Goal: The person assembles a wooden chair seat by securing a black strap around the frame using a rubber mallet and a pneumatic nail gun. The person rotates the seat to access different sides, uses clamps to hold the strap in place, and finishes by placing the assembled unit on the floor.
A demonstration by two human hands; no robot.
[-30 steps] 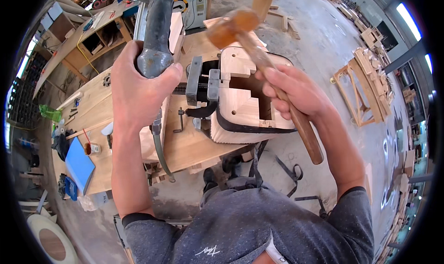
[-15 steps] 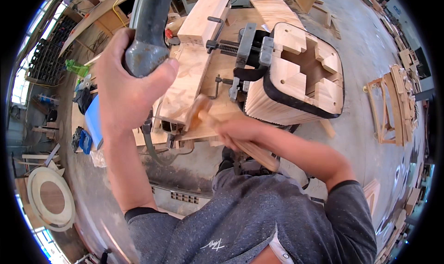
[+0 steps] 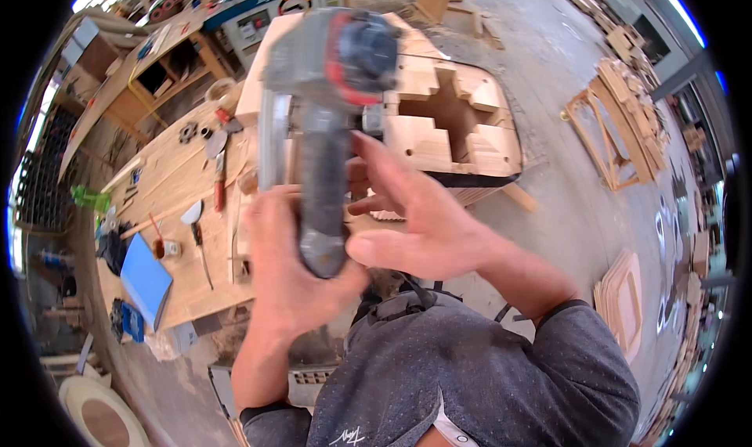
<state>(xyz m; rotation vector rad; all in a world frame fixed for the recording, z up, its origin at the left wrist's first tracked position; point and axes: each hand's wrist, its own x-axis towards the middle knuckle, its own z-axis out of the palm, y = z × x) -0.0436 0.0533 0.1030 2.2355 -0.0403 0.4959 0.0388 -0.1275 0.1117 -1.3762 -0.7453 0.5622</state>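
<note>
A nail gun [image 3: 323,63], grey with a red band and a black cap, stands upright in front of me, smeared by motion. My left hand [image 3: 282,271] is wrapped round the lower end of its dark handle. Fingers and thumb spread, my right hand [image 3: 431,224] is beside the handle; whether it touches I cannot tell. Behind the tool sits a block-built wooden post [image 3: 489,138] with a cross-shaped hollow and a black strap round its top. A pale wooden beam [image 3: 258,79] lies partly hidden behind the nail gun.
On the wooden workbench [image 3: 168,204] at left lie a blue folder [image 3: 145,271], a scraper [image 3: 193,214], a red-handled tool [image 3: 219,182] and a small cup [image 3: 166,248]. Wooden frames [image 3: 607,145] stand on the floor at right, and a wooden panel [image 3: 620,298] is nearer.
The nail gun has swung right and down to the middle of the view, still in my left hand. My right hand has let go of the wooden-handled hammer and risen beside the nail gun.
</note>
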